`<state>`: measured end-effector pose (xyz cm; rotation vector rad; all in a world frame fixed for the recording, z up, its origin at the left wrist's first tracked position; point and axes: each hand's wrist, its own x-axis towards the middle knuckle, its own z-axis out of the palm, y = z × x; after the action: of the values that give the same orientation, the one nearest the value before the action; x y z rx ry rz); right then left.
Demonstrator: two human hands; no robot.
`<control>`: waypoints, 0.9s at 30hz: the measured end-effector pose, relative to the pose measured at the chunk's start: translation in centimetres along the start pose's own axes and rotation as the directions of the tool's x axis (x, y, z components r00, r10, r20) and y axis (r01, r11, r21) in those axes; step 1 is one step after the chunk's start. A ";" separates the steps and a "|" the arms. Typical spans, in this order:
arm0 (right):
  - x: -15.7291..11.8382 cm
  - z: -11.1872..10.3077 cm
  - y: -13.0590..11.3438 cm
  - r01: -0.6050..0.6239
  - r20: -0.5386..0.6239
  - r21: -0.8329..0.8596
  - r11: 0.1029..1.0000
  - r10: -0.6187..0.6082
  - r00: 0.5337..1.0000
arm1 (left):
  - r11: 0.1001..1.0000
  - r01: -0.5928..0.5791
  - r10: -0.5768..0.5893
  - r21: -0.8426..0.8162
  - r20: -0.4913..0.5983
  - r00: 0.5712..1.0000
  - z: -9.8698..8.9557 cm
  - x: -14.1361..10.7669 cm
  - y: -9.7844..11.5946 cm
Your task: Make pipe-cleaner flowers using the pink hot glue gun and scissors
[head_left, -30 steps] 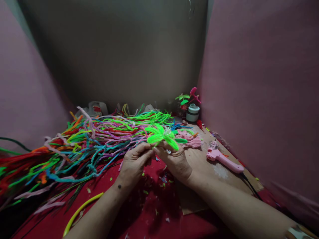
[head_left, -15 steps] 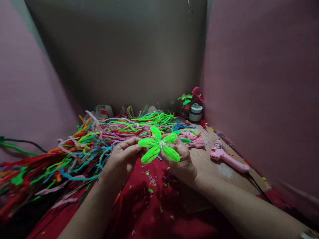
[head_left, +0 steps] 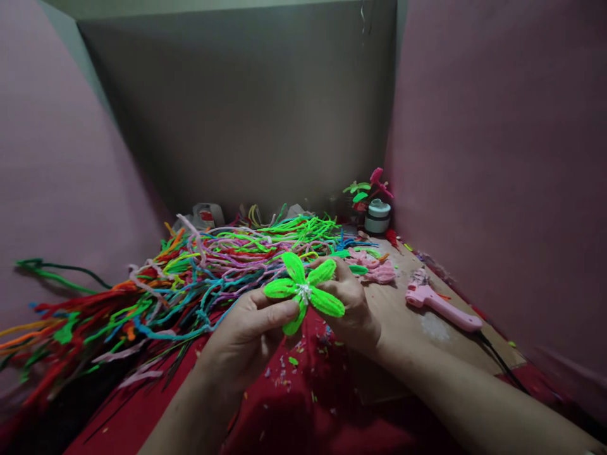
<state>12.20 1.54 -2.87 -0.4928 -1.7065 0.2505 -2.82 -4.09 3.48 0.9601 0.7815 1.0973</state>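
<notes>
A bright green pipe-cleaner flower with several looped petals and a whitish centre is held up between my two hands, facing me. My left hand pinches a lower-left petal, its thumb lying on the petal's edge. Behind the right-hand petals, my right hand is closed around the back of the flower; its fingertips and whatever stem they grip are partly hidden. Below the flower, a red cloth is strewn with small coloured fuzz scraps.
A large heap of multicoloured pipe cleaners spreads over the left and back. To the right, a pink glue gun with a black cord lies on a brown board. Pink fuzzy pieces and a pale lidded jar stand farther back.
My left hand has shifted lower and its thumb has come onto the lower-left petal. The flower has turned and tilted slightly. The camera view has moved a little.
</notes>
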 end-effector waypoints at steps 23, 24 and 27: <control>-0.3 0.3 -0.8 -0.066 0.065 0.076 0.995 0.061 0.996 | 0.981 -0.027 -0.017 -0.193 -0.223 0.975 2.5 -1.4 -1.6; -0.4 0.4 -0.8 -0.105 0.073 0.110 0.988 0.097 0.993 | 0.985 -0.020 -0.016 -0.172 -0.205 0.979 2.3 -1.4 -1.6; -0.4 0.6 -0.8 -0.186 0.088 0.182 0.966 0.172 0.981 | 0.988 -0.021 -0.008 -0.153 -0.184 0.983 1.8 -1.3 -1.5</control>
<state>11.47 0.70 -3.01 -0.5020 -1.6881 0.5623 -1.02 -6.04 2.85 0.7376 0.8304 1.2462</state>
